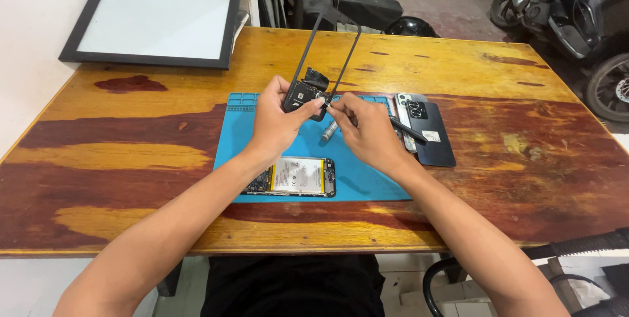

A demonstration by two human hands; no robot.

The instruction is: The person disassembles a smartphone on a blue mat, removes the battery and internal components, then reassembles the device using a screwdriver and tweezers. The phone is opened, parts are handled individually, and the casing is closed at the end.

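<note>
You hold a small black phone part (pixel 305 92), a dark plastic piece with what looks like a circuit board on its face, above the far edge of the blue work mat (pixel 367 179). Two thin black strips rise from it toward the far side of the table (pixel 131 159), spreading slightly apart, so its long axis runs near to far.

Your left hand (pixel 275 123) has its grip pinched on the part's left side, thumb across the front. Your right hand (pixel 368 130) meets the part at its lower right corner with fingertips pressed together; whether they pinch the part itself or a tiny tool is too small to tell. A black pen-like tool (pixel 407 129) runs out from under that hand toward the right.

Just below your hands a short silver cylinder (pixel 329 131) lies tilted on the mat. Nearer to you, at the mat's near edge, an opened phone (pixel 298 177) lies flat with its long axis left to right, its pale battery showing inside the frame.

To the right of your hands, half on the mat, a dark phone back cover (pixel 432 135) lies with its camera end toward the far side, and a lighter piece (pixel 401 110) is tucked under its left edge.

At the far left corner a black-framed white panel (pixel 151 25) rests on the table. Beyond the far edge stand parked scooters (pixel 557 2).
</note>
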